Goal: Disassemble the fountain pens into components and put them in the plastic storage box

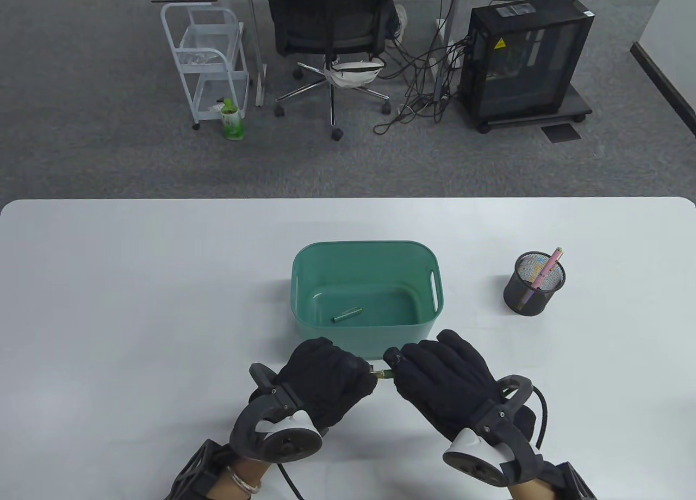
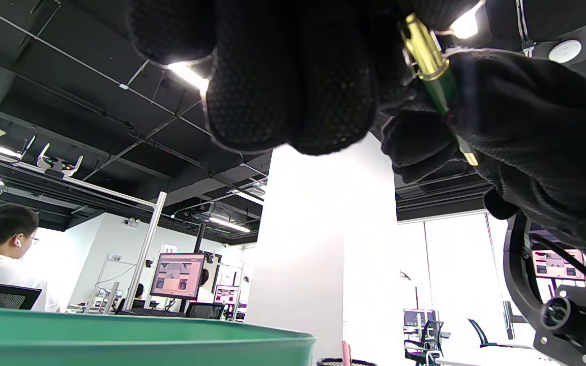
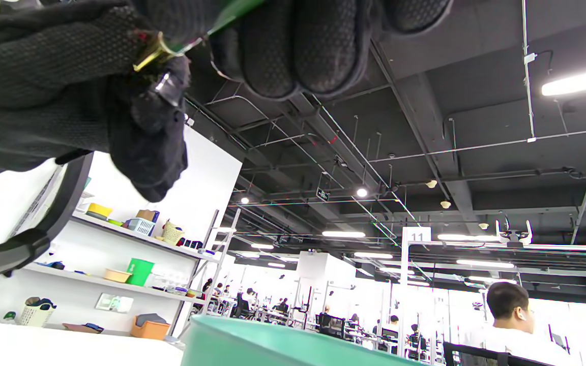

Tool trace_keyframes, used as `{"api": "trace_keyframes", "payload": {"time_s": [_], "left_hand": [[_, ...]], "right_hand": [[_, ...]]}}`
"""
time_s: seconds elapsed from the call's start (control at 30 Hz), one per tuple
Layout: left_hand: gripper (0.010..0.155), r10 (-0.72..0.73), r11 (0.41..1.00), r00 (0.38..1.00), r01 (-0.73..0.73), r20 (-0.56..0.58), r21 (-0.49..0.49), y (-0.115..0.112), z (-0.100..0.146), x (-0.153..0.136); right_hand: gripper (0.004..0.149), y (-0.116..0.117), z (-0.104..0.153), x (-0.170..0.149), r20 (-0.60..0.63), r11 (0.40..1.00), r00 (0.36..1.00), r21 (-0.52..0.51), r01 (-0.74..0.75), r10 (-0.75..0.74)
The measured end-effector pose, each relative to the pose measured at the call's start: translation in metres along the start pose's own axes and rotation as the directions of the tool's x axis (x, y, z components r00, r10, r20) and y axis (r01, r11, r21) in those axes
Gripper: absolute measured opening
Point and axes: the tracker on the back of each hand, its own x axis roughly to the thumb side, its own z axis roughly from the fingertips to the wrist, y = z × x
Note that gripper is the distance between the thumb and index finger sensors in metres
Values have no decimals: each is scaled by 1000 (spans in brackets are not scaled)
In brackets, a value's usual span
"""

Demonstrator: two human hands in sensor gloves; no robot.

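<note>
Both gloved hands hold one green fountain pen with gold trim, just in front of the green plastic storage box. My left hand grips the pen's left end. My right hand grips its right end. In the left wrist view the pen shows a gold section and a green barrel running into the right hand's fingers. In the right wrist view only a gold ring of the pen shows between the gloves. A green pen part lies on the box floor.
A black mesh pen cup stands to the right of the box with a pink pen in it. Beyond the table's far edge stand an office chair, a white trolley and a computer tower.
</note>
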Motion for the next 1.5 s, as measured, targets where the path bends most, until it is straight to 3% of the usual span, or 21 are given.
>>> {"api": "trace_keyframes", "payload": {"time_s": [0.47, 0.87, 1.5], "left_hand": [[60, 0, 1000, 1000, 0, -30, -13, 0, 2, -3], [45, -45, 999, 999, 45, -7, -8, -2, 0, 3], [45, -28, 999, 1000, 28, -11, -16, -3, 0, 2]], "right_hand": [[45, 1, 1, -3, -19, 1000, 1000, 4, 3, -3], [45, 1, 0, -4, -20, 1000, 1000, 5, -2, 2], [45, 2, 0, -4, -11, 1000, 1000, 7, -10, 10]]}}
